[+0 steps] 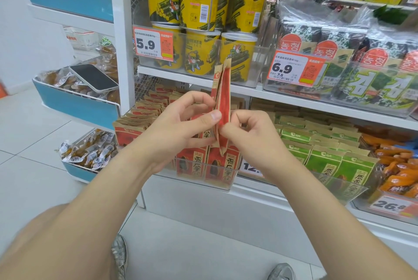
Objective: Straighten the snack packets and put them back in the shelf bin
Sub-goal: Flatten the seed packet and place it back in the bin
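I hold two red and tan snack packets (222,98) upright and edge-on in front of the shelf, pressed flat against each other. My left hand (181,121) pinches them from the left, thumb on the near edge. From the right, my right hand (246,135) pinches their lower part. Below my hands stands the clear shelf bin (203,178) with more red packets of the same kind standing in rows; a few at the back left lean askew.
Green packets (325,162) fill the bin to the right, orange ones (398,166) further right. Yellow tubs (199,8) and seaweed bags (339,53) stand on the shelf above. A phone (93,77) lies on snacks in a blue side rack at left. My shoes (119,254) show on the floor.
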